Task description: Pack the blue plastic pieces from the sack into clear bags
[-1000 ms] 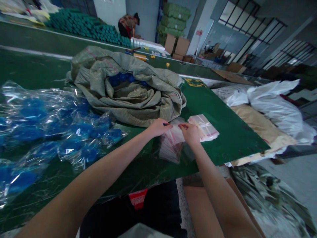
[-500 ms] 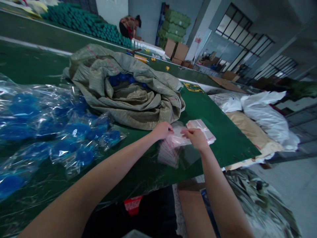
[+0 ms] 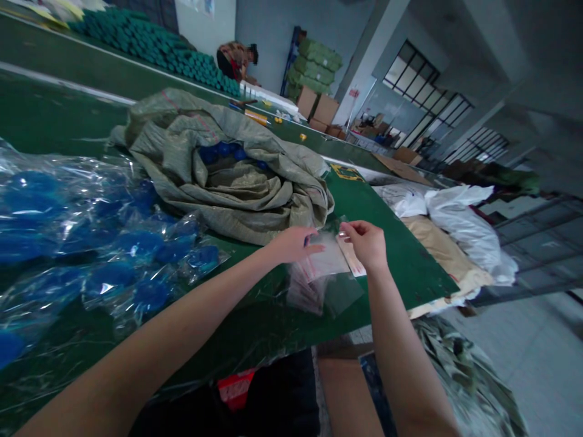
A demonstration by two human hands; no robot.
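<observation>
My left hand [image 3: 294, 244] is at the left side of some clear plastic bags, its thumb and fingers apart with nothing gripped between them. Thumb and fingertips of my right hand [image 3: 368, 244] are pinched on the edge of a clear plastic bag [image 3: 328, 256]. A stack of pink-edged bags [image 3: 356, 264] shows just below the right fingers. More flat bags [image 3: 306, 294] lie fanned on the green table [image 3: 410, 267] nearer to me. Behind the left hand is a grey-green woven sack [image 3: 246, 212], mouth open, with blue round things [image 3: 223, 152] inside.
Blue items in clear wrap [image 3: 122, 273] cover the table's left. Teal rolls [image 3: 136, 45] are piled along the far side, near a bending person [image 3: 234, 57]. White sacks [image 3: 460, 212] stand off the right edge. A cardboard box [image 3: 348, 388] is below the front edge.
My left hand has opened its pinch, thumb and fingers spreading. My right hand has risen slightly, still pinching the plastic. The view has turned a little to the right.
</observation>
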